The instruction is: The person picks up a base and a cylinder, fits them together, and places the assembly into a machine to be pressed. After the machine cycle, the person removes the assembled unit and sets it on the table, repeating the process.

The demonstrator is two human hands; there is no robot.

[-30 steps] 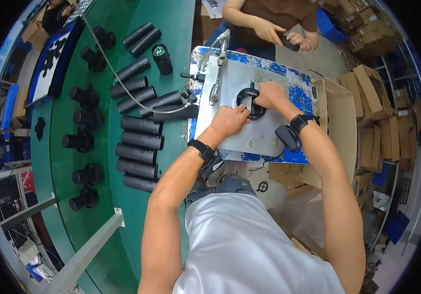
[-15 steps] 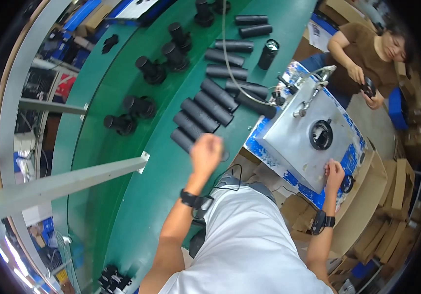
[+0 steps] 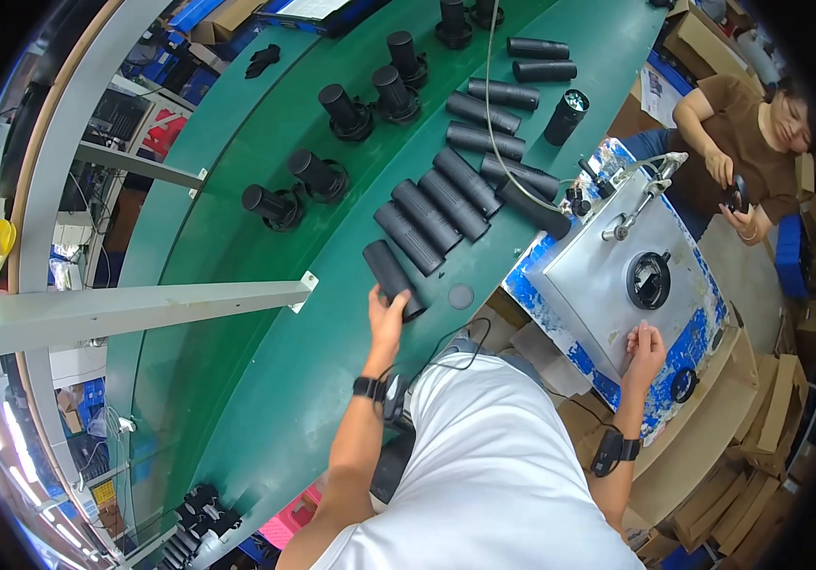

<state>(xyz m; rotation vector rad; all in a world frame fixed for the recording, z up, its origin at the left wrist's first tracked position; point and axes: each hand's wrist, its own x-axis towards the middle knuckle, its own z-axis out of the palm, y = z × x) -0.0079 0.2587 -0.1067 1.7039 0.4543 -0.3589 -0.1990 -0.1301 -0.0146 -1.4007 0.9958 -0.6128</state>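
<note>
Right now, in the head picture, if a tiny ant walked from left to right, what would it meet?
Yellow object → black tube in the left hand → round grey disc → right hand → loose black ring → round black part held by another person → blue bin.

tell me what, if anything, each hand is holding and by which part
The left hand grips a black tube by its near end. No object shows in the right hand, whose fingers are loosely curled.
</note>
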